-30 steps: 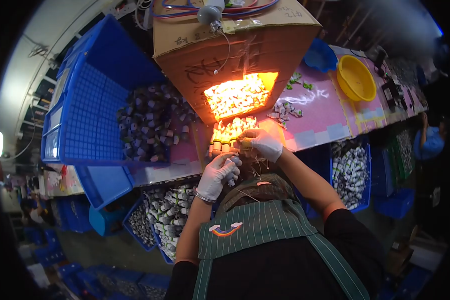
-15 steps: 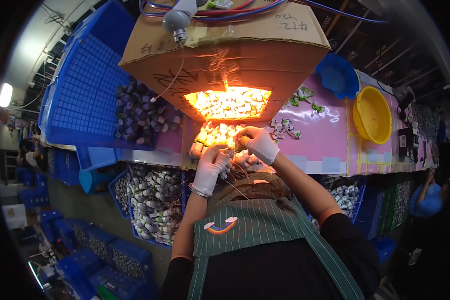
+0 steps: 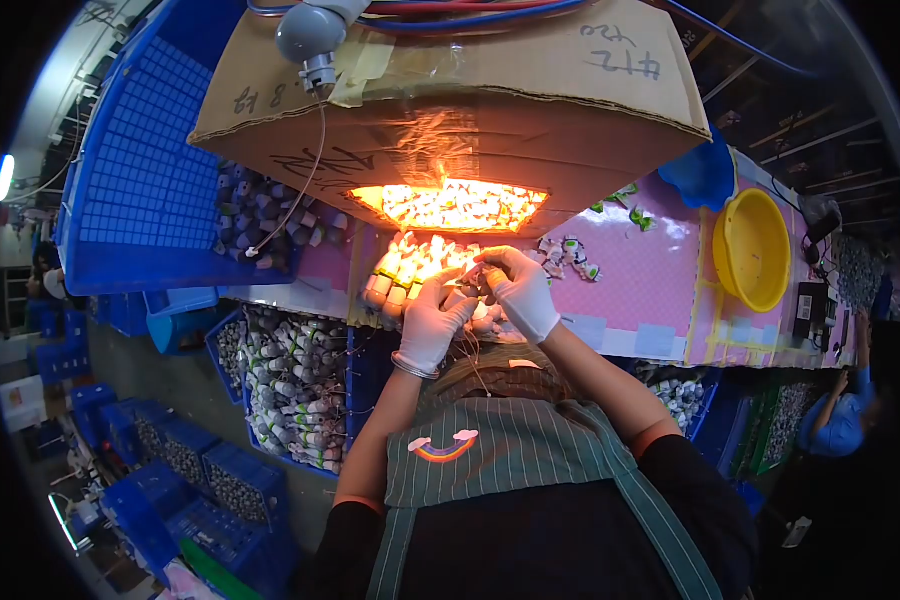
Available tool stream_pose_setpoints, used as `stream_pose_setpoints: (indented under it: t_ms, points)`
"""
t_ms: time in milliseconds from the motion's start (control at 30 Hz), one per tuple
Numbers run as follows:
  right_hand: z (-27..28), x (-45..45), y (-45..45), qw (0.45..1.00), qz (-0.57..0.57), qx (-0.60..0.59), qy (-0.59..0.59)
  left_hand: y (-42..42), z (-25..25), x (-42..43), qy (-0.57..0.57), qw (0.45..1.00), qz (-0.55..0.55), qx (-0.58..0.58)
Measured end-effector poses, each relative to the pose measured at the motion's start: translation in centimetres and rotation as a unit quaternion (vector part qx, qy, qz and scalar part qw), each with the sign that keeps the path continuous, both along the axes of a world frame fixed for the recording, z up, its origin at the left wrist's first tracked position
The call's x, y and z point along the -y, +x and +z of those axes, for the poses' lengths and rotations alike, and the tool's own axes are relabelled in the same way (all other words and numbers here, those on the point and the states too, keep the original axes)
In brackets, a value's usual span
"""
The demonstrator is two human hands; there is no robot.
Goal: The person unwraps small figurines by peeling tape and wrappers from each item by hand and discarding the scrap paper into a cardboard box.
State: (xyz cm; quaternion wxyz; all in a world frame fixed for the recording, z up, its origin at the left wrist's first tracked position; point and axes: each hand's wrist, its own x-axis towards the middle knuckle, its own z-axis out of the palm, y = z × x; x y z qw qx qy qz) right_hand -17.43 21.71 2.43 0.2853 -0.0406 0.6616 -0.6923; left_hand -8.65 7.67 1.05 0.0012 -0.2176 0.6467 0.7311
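My left hand (image 3: 436, 322), in a whitish glove, is closed at the table's front edge, its fingers round a small grey part that is mostly hidden. Close beside it, my right hand (image 3: 522, 295), gloved too, pinches something small near the left fingertips. Thin wires hang below both hands. Just behind them, brightly lit small white-and-green parts (image 3: 398, 272) lie in rows before the glowing opening (image 3: 460, 206) of a cardboard box (image 3: 530, 120). More such parts fill that opening.
Left stands a blue crate (image 3: 145, 190) with grey parts (image 3: 270, 215). A yellow basin (image 3: 752, 250) and a blue basin (image 3: 705, 172) are at right. A lamp (image 3: 312, 35) hangs over the box. Full bins (image 3: 295, 390) stand below the table. Another person (image 3: 838, 418) is far right.
The view has shifted, so the box appears larger and nearer. The grey part seen in my left hand earlier is now mostly hidden, and both hands are closer together.
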Motion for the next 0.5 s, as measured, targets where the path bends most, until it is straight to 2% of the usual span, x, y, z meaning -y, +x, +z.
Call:
stream_pose_setpoints:
  t_ms: [100,167,267,300,367,400,467,500]
  points:
    - [-0.9,-0.5,0.3,0.998,-0.033,-0.043,-0.037,-0.6,1.3,0.2,0.047,0.996,-0.044,0.055]
    - [-0.9,-0.7,0.2,0.995,-0.042,-0.076,-0.052,-0.8,1.8,0.2,-0.028,0.994,-0.079,0.068]
    - [0.0,-1.2,0.1,0.995,0.009,-0.099,0.003,-1.1,1.3,0.3,-0.091,0.985,-0.140,0.050]
    - [0.3,-1.4,0.1,0.999,-0.010,-0.042,-0.022,-1.2,1.3,0.3,-0.093,0.984,-0.144,0.049]
    - [1.7,-2.1,-0.2,0.993,-0.041,0.103,-0.043,-1.5,1.8,-0.2,-0.238,0.963,-0.123,0.038]
    - [1.3,-2.7,-0.3,0.993,-0.042,0.101,-0.043,-1.6,2.0,-0.6,-0.237,0.963,-0.125,0.036]
    - [-0.2,-3.5,-0.4,0.924,0.070,0.335,-0.171,-1.8,2.2,-1.5,-0.334,0.939,-0.058,-0.062]
    - [-1.0,-3.1,-0.2,0.927,0.091,0.332,-0.150,-1.8,0.2,-1.4,-0.317,0.941,-0.050,-0.109]
